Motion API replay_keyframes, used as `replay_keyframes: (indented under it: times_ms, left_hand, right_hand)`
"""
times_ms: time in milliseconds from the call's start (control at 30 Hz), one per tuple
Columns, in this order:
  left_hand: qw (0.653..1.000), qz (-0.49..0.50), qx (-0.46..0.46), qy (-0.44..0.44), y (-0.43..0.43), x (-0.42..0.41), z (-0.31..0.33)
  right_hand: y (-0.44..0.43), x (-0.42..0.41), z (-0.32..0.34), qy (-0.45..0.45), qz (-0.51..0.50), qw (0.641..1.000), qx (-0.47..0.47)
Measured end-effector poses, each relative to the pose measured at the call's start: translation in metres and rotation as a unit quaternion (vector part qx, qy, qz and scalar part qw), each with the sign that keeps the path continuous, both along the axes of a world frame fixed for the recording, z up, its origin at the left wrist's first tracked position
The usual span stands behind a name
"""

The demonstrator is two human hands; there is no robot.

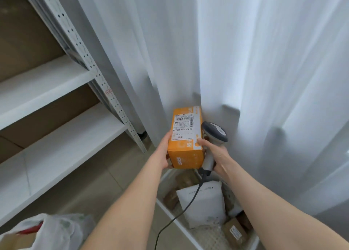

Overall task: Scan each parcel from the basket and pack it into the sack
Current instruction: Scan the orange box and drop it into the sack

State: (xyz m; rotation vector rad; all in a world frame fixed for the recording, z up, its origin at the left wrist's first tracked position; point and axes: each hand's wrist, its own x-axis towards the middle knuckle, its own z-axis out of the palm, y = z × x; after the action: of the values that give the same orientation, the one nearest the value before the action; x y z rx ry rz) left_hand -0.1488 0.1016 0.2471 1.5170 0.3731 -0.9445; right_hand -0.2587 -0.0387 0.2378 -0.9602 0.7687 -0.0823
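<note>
An orange parcel box (186,142) with a white shipping label facing up is held in front of me, above the basket. My left hand (164,151) grips its left side and bottom corner. My right hand (217,153) holds the handle of a grey barcode scanner (214,131), thumb touching the box's right edge; the scanner head sits beside the label. The white basket (181,225) below holds a white mailer bag (204,204) and several brown parcels. The whitish sack (52,229) lies open at the bottom left.
White metal shelving (62,102) with cardboard behind it fills the left. White curtains (245,60) hang behind and to the right. The scanner's dark cable (179,214) trails down across the basket to the tiled floor (105,183).
</note>
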Motion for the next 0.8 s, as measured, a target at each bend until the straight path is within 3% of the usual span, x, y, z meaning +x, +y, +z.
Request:
replay_keyframes:
  times_ms: [267,400,500,667,800]
  left_hand:
    - [0.999,0.002,-0.039,-0.006,0.038,0.018,0.058]
    - [0.995,-0.028,-0.07,-0.067,0.056,0.039,0.081]
    - [0.988,-0.039,-0.04,-0.146,0.077,0.059,0.096]
    - [0.982,-0.091,-0.025,-0.16,0.101,0.084,0.122]
    - [0.979,-0.066,-0.024,-0.191,0.111,0.095,0.133]
  right_hand:
    - [0.023,0.022,0.06,-0.074,0.031,0.997,0.017]
    - [0.036,0.041,0.088,-0.078,0.005,0.994,0.078]
    - [0.042,0.057,0.112,-0.069,0.017,0.996,0.053]
    - [0.074,0.078,0.136,-0.09,0.066,0.994,0.0]
    - [0.093,0.086,0.148,-0.077,0.043,0.996,-0.034]
